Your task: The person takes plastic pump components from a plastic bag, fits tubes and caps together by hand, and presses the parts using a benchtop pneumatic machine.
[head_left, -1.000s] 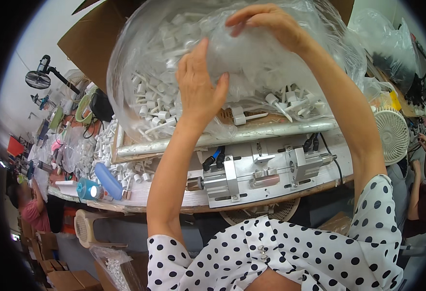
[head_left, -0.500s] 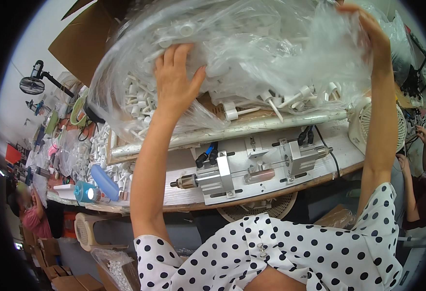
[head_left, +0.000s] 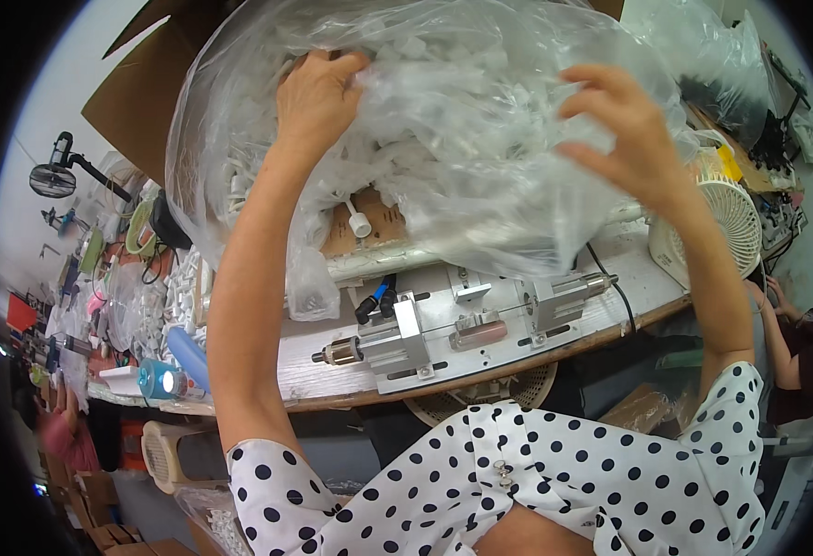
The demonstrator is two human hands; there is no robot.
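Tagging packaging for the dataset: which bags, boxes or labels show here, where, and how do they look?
Big plastic bag: clear, crumpled, holding small white parts, above the bench; left hand and right hand on it.
Cardboard box: brown, flap open, upper left behind the bag.
Second plastic bag: clear, upper right.
Yellow label: small, by the white fan, right.
No screens seen.
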